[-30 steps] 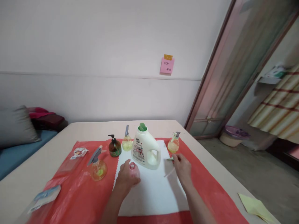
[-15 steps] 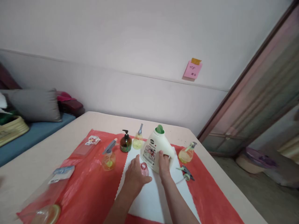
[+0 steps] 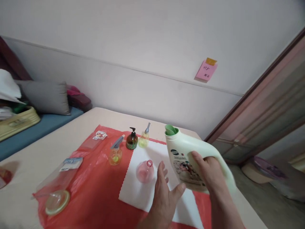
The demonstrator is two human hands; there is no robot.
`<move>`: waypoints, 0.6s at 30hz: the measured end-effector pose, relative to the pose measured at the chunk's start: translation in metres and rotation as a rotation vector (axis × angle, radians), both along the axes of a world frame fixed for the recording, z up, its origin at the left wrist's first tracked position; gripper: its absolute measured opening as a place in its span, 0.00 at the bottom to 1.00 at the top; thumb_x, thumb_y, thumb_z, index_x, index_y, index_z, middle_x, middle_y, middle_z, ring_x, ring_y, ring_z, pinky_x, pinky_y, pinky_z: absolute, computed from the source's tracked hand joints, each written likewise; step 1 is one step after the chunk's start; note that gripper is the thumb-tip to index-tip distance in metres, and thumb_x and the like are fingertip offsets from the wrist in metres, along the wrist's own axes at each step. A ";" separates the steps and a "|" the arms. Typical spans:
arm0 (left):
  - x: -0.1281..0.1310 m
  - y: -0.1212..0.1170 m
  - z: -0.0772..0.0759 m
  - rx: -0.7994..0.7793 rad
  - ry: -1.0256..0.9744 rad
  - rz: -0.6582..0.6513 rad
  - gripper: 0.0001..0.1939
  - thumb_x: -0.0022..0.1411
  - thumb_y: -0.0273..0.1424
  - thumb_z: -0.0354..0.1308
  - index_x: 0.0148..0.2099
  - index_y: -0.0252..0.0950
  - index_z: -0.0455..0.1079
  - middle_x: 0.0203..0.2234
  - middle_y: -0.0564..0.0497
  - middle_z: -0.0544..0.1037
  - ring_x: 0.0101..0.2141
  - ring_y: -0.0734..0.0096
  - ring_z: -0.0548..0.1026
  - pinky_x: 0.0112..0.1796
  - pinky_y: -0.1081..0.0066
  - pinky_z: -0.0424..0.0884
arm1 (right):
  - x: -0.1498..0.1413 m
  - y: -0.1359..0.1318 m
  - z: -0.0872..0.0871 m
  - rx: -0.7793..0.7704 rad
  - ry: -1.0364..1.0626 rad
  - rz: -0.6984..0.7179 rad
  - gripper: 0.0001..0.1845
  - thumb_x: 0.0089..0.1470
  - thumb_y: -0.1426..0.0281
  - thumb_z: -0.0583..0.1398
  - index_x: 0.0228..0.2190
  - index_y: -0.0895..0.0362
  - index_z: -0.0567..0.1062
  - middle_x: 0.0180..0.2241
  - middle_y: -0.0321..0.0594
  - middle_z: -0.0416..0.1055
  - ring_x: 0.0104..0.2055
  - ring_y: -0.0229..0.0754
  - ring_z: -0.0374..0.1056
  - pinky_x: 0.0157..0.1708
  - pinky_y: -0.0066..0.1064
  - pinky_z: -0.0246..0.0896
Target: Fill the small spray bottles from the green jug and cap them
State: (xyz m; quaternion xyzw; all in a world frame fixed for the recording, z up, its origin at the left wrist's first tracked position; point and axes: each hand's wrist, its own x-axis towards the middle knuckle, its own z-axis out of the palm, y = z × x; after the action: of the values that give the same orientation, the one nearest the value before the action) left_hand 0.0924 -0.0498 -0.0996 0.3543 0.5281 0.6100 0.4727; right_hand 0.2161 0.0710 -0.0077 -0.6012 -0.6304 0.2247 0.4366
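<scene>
My right hand [image 3: 209,173] grips the handle of a large white detergent jug [image 3: 177,151], raised and tilted a little to the left. A green pouring spout [image 3: 170,129] sits in its open neck. My left hand [image 3: 164,194], fingers apart and holding nothing, is just below and left of the jug; I cannot tell whether it touches it. Left of that hand, a pink clear bottle [image 3: 144,172] without a top stands on a white cloth [image 3: 135,195].
Farther back are a dark pump bottle [image 3: 132,141] and a spray bottle with yellow liquid [image 3: 143,140]. Another spray bottle [image 3: 115,156] stands on red plastic sheeting [image 3: 92,187]. Clear bags and a round clear lid-like piece [image 3: 57,202] lie left. A wall rises behind the table.
The jug has been lifted and moved right and nearer in my right hand. My left hand has come away from the pink bottle and moved right. The view has shifted slightly.
</scene>
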 end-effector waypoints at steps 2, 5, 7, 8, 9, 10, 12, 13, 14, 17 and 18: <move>0.003 0.002 0.004 -0.062 -0.166 -0.137 0.56 0.58 0.46 0.65 0.75 0.29 0.38 0.70 0.26 0.56 0.67 0.48 0.63 0.63 0.55 0.62 | 0.012 -0.007 0.007 -0.058 -0.121 -0.017 0.31 0.31 0.37 0.63 0.20 0.53 0.76 0.25 0.54 0.77 0.35 0.63 0.73 0.39 0.49 0.63; -0.002 0.006 0.012 0.002 -0.325 -0.279 0.57 0.57 0.52 0.66 0.74 0.31 0.40 0.66 0.28 0.63 0.63 0.49 0.69 0.61 0.56 0.65 | 0.025 -0.016 0.006 -0.142 -0.320 -0.036 0.31 0.29 0.34 0.60 0.16 0.49 0.72 0.23 0.55 0.77 0.31 0.62 0.73 0.34 0.48 0.63; -0.004 0.009 0.017 0.074 -0.374 -0.329 0.50 0.58 0.53 0.67 0.71 0.34 0.49 0.62 0.32 0.70 0.60 0.50 0.72 0.59 0.55 0.66 | 0.033 -0.021 0.003 -0.166 -0.430 -0.008 0.31 0.32 0.33 0.59 0.17 0.49 0.71 0.21 0.52 0.75 0.28 0.58 0.72 0.31 0.45 0.63; -0.004 0.010 0.019 0.090 -0.384 -0.342 0.46 0.58 0.53 0.67 0.68 0.36 0.54 0.60 0.34 0.73 0.60 0.50 0.72 0.59 0.55 0.66 | 0.036 -0.023 0.001 -0.161 -0.487 0.030 0.31 0.36 0.34 0.59 0.17 0.49 0.71 0.20 0.49 0.74 0.27 0.56 0.71 0.29 0.44 0.63; -0.003 0.011 0.020 0.090 -0.387 -0.345 0.42 0.59 0.52 0.67 0.66 0.37 0.58 0.59 0.35 0.74 0.60 0.50 0.72 0.58 0.54 0.67 | 0.040 -0.024 -0.001 -0.149 -0.544 0.076 0.30 0.41 0.35 0.59 0.18 0.49 0.71 0.18 0.47 0.72 0.25 0.53 0.70 0.28 0.42 0.62; -0.001 0.013 0.019 0.078 -0.386 -0.338 0.40 0.58 0.52 0.67 0.64 0.37 0.60 0.59 0.36 0.74 0.60 0.49 0.71 0.58 0.54 0.67 | 0.044 -0.025 -0.003 -0.128 -0.599 0.122 0.30 0.45 0.36 0.58 0.18 0.50 0.70 0.18 0.45 0.71 0.24 0.51 0.69 0.27 0.40 0.61; 0.004 0.015 0.016 0.031 -0.382 -0.303 0.40 0.58 0.52 0.68 0.64 0.38 0.60 0.60 0.37 0.73 0.61 0.48 0.70 0.57 0.53 0.67 | 0.052 -0.026 -0.011 -0.046 -0.721 0.237 0.29 0.51 0.40 0.57 0.20 0.51 0.70 0.19 0.42 0.70 0.22 0.47 0.66 0.24 0.37 0.58; 0.006 0.016 0.013 0.005 -0.384 -0.288 0.40 0.58 0.52 0.68 0.65 0.39 0.60 0.61 0.37 0.71 0.61 0.47 0.69 0.57 0.52 0.67 | 0.055 -0.026 -0.015 0.013 -0.787 0.303 0.27 0.53 0.42 0.57 0.20 0.51 0.71 0.20 0.42 0.70 0.22 0.46 0.65 0.23 0.36 0.56; 0.009 0.017 0.011 -0.013 -0.393 -0.277 0.40 0.59 0.52 0.67 0.66 0.40 0.60 0.63 0.38 0.70 0.62 0.47 0.68 0.57 0.52 0.67 | 0.058 -0.025 -0.020 0.077 -0.846 0.378 0.24 0.55 0.45 0.57 0.22 0.51 0.73 0.23 0.42 0.71 0.23 0.45 0.64 0.23 0.36 0.55; 0.012 0.017 0.005 -0.031 -0.446 -0.271 0.39 0.62 0.51 0.65 0.68 0.43 0.58 0.66 0.41 0.67 0.64 0.49 0.67 0.59 0.52 0.67 | 0.062 -0.024 -0.032 0.217 -0.920 0.517 0.18 0.57 0.52 0.56 0.27 0.49 0.77 0.26 0.42 0.70 0.25 0.46 0.63 0.24 0.37 0.54; 0.012 0.017 0.004 -0.030 -0.462 -0.271 0.39 0.62 0.51 0.65 0.69 0.44 0.57 0.66 0.42 0.66 0.64 0.50 0.66 0.59 0.53 0.66 | 0.062 -0.023 -0.034 0.236 -0.891 0.490 0.17 0.57 0.52 0.56 0.28 0.48 0.77 0.25 0.42 0.69 0.26 0.47 0.64 0.26 0.38 0.57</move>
State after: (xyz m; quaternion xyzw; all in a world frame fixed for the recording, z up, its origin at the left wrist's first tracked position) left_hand 0.1039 -0.0328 -0.0954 0.2659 0.3628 0.5979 0.6634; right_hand 0.2777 0.0475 -0.0417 -0.4200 -0.8983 -0.0298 0.1254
